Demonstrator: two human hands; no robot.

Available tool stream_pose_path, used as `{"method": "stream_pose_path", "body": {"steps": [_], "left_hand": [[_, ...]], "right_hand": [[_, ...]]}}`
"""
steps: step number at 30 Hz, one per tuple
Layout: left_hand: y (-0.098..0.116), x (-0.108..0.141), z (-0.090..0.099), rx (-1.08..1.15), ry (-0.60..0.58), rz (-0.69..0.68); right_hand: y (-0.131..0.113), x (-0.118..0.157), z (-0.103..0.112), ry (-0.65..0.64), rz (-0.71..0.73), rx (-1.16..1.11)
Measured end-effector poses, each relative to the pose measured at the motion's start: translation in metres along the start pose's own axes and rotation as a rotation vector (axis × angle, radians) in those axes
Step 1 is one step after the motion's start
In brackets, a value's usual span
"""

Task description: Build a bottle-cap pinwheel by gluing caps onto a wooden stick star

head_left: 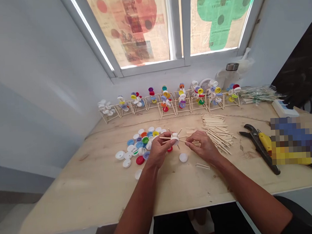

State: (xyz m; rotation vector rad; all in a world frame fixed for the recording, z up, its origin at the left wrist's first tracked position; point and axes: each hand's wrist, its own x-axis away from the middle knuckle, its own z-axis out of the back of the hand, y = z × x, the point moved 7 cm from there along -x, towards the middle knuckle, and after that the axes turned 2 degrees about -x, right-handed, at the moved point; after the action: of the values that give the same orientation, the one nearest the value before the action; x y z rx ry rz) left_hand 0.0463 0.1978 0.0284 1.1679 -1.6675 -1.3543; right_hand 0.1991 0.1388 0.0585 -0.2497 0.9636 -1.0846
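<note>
Firmly, a white bottle cap set with crossed wooden sticks is clamped in the left hand, while one stick is pinched by the right hand just beside it. Both forearms are angled inward over a plywood table. About two dozen loose plastic caps are scattered leftward, one heap of sticks lies rightward, and nine cap-and-stick pinwheels are lined up behind.
</note>
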Motion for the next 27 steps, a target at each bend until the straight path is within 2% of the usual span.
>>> {"method": "stream_pose_path", "body": {"steps": [12, 19, 27], "left_hand": [[-0.0008, 0.0017, 0.0004, -0.085, 0.006, 0.065], [0.0032, 0.0027, -0.0044, -0.175, -0.038, 0.036], [0.0083, 0.004, -0.0067, -0.258, 0.028, 0.008]], "right_hand": [[0.0019, -0.0024, 0.0081, 0.09, -0.077, -0.081], [0.0014, -0.0028, 0.0098, 0.104, -0.072, -0.1], [0.0015, -0.0031, 0.0082, 0.113, -0.068, -0.107]]}}
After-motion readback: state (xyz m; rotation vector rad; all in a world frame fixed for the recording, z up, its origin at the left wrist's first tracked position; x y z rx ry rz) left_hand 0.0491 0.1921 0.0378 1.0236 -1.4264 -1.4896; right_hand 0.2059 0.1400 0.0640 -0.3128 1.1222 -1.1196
